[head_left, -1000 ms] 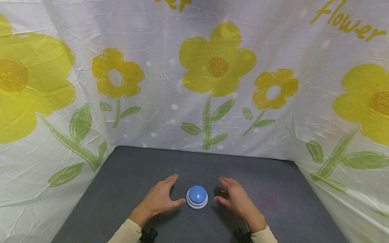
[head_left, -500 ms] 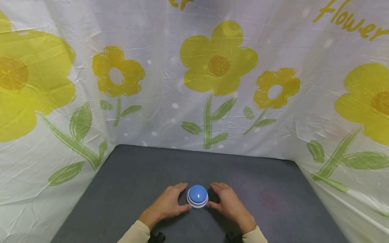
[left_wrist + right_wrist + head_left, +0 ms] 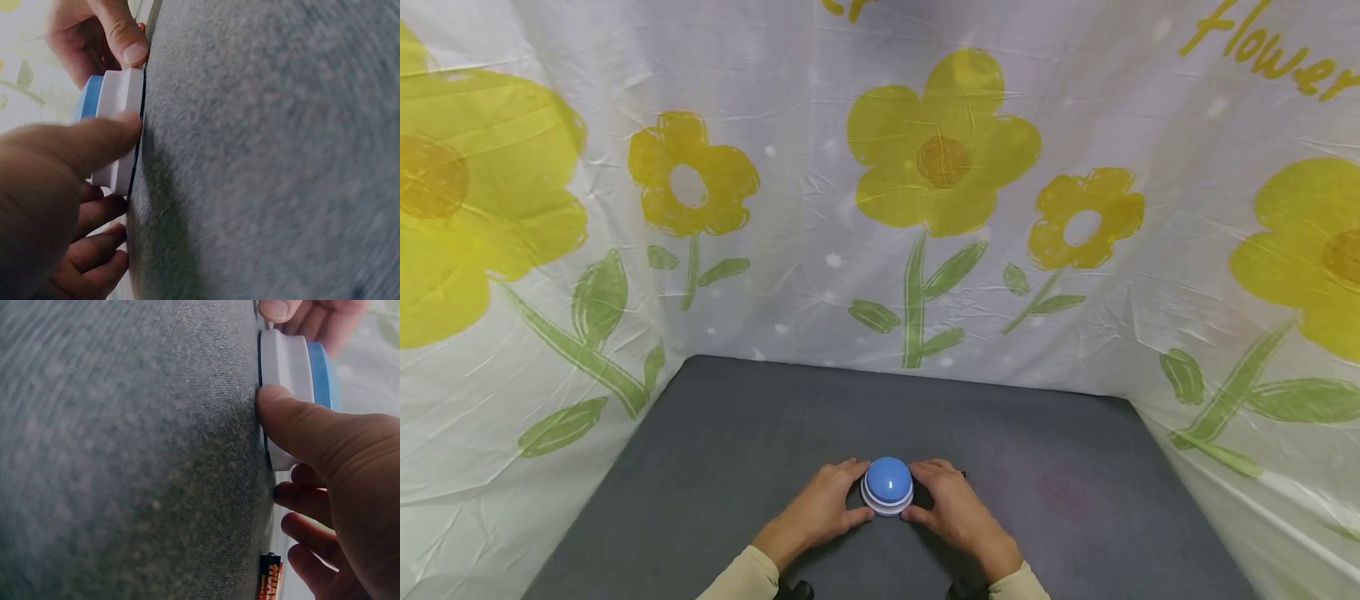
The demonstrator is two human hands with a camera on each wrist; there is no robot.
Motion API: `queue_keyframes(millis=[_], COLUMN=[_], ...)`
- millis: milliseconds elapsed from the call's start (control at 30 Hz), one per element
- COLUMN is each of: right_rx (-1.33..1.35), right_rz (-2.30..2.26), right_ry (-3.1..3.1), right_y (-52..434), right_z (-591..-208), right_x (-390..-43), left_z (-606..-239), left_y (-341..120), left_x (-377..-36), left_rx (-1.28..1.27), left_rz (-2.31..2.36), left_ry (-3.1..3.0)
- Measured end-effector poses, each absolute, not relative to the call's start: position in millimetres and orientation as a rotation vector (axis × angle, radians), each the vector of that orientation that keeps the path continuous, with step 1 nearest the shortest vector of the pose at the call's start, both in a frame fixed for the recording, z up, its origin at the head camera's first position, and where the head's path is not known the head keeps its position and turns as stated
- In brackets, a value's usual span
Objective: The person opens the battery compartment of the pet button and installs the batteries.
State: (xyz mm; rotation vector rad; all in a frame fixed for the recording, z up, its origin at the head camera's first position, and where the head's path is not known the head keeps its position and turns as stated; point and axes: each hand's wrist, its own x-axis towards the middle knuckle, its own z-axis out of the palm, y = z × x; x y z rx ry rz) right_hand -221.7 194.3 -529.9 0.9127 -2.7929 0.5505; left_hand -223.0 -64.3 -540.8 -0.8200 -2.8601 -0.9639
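Observation:
A round push button (image 3: 888, 482) with a blue dome and a white base sits on the dark grey table in the head view. From its left side my left hand (image 3: 822, 507) holds the base, thumb at the front and fingertips towards the back. My right hand (image 3: 953, 507) grips the opposite side in the same way. Each wrist view shows a thumb laid against the white base (image 3: 119, 100), low by the tabletop, with the other fingers round the far side. A battery (image 3: 270, 578) with a black and orange label lies beside my right fingers, mostly hidden in the head view.
The grey cloth-covered table (image 3: 760, 417) reaches back to a white curtain (image 3: 797, 250) printed with yellow flowers, which also hangs along both sides. Black wrist camera mounts (image 3: 967, 590) show at the lower edge, under the pale sleeves (image 3: 741, 575).
Both hands have moved inward from either side and now close round the button's base. The button stays in place. The battery, visible by the right hand earlier, is now mostly covered by it.

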Motion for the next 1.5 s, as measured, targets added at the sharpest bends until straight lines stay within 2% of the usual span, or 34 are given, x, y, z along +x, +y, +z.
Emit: queue_keyframes(millis=[300,400,800,1200,1500], right_rx=[0.942,0.947,0.886,0.834,0.838], right_rz=[0.521,0.512,0.536,0.765,0.725], right_ry=[-2.766,-2.754,-2.741,-2.581,-2.459], right_y=[192.6,192.4,194.0,186.5,185.1], right_z=[-531.9,-532.0,-532.2,-508.4,-494.2], right_x=[-223.6,-223.2,-214.9,-213.3,-214.6], left_z=[-578.3,-576.5,-540.0,-519.4,-511.2], left_y=[-67.9,-66.3,-70.2,-81.2,-84.0], left_x=[-237.3,-236.6,-222.9,-224.4,-219.2], left_rx=[-0.907,-0.895,-0.862,-0.828,-0.795], left_rz=[-0.857,-0.875,-0.968,-1.116,-1.186], left_ry=[-2.608,-2.623,-2.742,-2.569,-2.457])
